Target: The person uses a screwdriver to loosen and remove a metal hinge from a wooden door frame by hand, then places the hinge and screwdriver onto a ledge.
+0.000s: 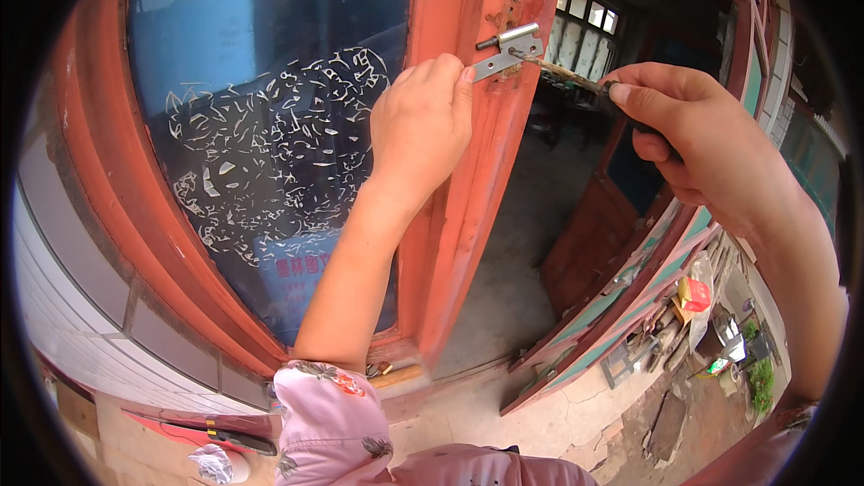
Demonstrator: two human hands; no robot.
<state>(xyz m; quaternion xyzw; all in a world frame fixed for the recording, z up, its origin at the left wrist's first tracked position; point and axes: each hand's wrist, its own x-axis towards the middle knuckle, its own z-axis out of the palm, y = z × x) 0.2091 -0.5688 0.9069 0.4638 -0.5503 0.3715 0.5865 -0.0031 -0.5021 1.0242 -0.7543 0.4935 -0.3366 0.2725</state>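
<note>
A metal door bolt or hinge plate (498,65) with a cylindrical barrel lies against the red wooden door frame (466,175). My left hand (424,118) pinches the plate's lower left end between thumb and fingers. My right hand (682,121) is closed around the dark handle of a screwdriver (563,73), whose worn, rusty-looking shaft points left. Its tip meets the plate near a hole just below the barrel; whether a screw sits there is hidden. Scarred, chipped wood shows above and below the plate.
Left of the frame is a glass pane (270,169) with pale line decoration. To the right, a doorway opens onto a concrete floor (499,270). A red and green door leaf (587,344) stands at the right. Firewood (675,334), a red box (694,294) and potted plants (761,385) lie beyond.
</note>
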